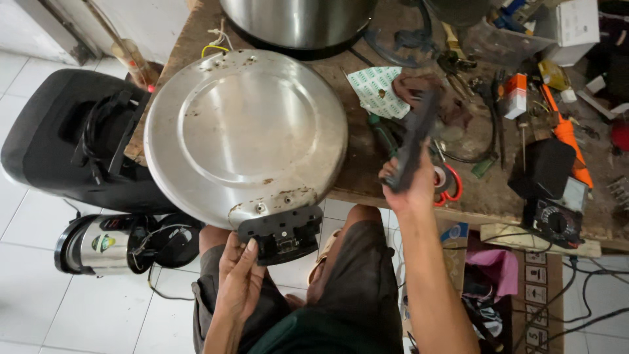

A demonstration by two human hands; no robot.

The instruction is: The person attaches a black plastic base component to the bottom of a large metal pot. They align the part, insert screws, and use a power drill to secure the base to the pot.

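Now, left hand (239,275): fingers closed on black hinge bracket (280,235) at round metal lid (246,131)'s near edge.
Right hand (407,183): gripping long black handle piece (414,139), upright, right of the lid, apart.

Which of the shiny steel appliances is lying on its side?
The small steel kettle-like pot with a black rim, down on the white tiled floor. The big steel pot on the wooden workbench stands upright.
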